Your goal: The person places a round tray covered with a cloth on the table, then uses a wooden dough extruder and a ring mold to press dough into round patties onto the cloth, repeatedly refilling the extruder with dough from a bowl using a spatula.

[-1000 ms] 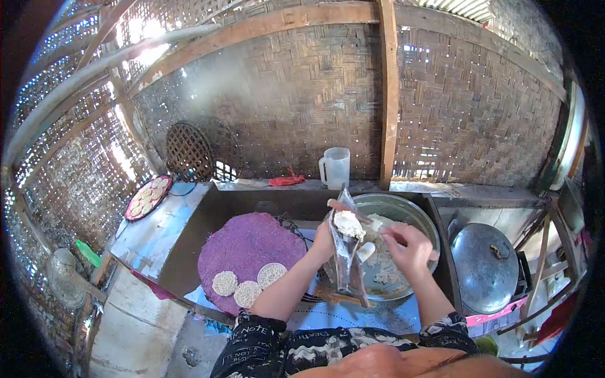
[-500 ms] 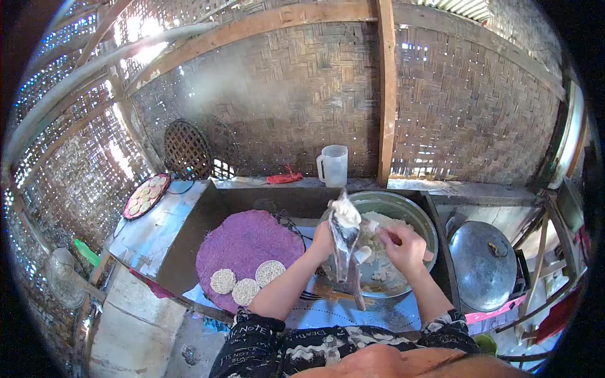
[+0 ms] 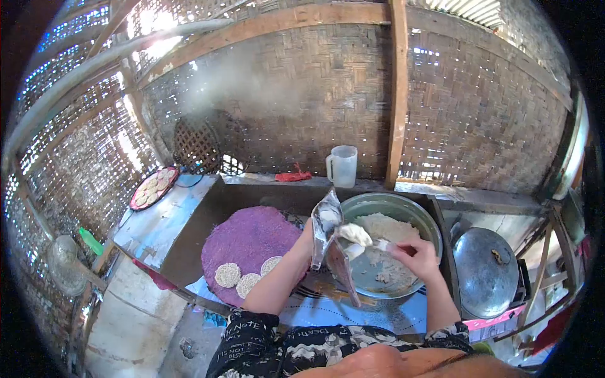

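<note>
My left hand [image 3: 307, 240] is closed around a metal-lined trough-like tool [image 3: 322, 232] with two long arms; its kind is unclear. White residue shows on its inner side. In my right hand [image 3: 421, 257] is a spoon-like utensil [image 3: 382, 244], pinched by the fingers and partly hidden by them. A lump of pale dough [image 3: 356, 235] sits between the trough-like tool and the utensil, at the utensil's tip. Beneath both hands stands a wide metal basin [image 3: 430, 217] holding more pale dough [image 3: 387, 227]. Left of my forearm, round pale lattice-like cakes [image 3: 227, 275] lie on a purple round mat [image 3: 252, 234].
A translucent pitcher [image 3: 343, 167] and a red packet [image 3: 293, 174] stand on the back ledge. A lidded metal pot [image 3: 485, 271] is at the right. Far left, a red-rimmed tray [image 3: 154, 188] of pale rounds rests on the table corner [image 3: 165, 220].
The trough-like tool has moved slightly left and turned its inner side outward. The dough lump, earlier at its upper part, is now to its right, by the utensil. The view has shifted slightly.
</note>
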{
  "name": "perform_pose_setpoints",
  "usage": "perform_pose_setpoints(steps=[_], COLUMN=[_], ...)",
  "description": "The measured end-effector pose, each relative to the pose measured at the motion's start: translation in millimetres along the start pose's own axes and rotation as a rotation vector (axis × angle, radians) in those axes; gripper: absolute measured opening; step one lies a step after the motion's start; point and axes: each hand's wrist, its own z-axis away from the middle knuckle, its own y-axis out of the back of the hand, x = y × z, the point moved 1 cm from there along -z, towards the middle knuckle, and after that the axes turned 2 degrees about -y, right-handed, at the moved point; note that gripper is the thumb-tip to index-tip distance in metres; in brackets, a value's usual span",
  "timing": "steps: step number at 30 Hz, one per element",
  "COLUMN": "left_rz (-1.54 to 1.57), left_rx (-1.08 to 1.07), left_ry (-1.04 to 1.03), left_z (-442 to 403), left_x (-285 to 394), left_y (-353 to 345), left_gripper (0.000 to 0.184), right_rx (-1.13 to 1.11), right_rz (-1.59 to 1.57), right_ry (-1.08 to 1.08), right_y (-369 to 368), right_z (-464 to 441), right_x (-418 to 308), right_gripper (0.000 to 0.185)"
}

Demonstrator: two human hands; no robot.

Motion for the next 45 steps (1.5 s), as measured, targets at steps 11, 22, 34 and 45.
perform_pose_setpoints(steps=[11,22,34,45], left_rz=[0.41,-0.522,-1.551,-1.454], left_rx=[-0.202,-0.222,0.027,0.113], left_ry=[-0.355,-0.3,-0.378,-0.359], left_z=[47.3,127.8,163.3,176.5], left_x=[118.6,150.4,172.1,167.4], left_y=[-68.6,-41.7,-8.8,51.3], left_gripper=[0.023,0.062,0.038,0.041], right_rx=[-0.624,-0.861,-0.184,-0.288], right_rz=[-1.146,-1.361,0.023,0.054], right_ry=[-0.338,-0.318,0.634,0.565], right_y=[-81.9,-76.1,-104.9,-181.1], right_z=[27.3,13.0,1.2,-11.8], right_x=[-10.8,-75.9,-182.2,-215.3], right_gripper=[0.08,0.098,0.087,0.085])
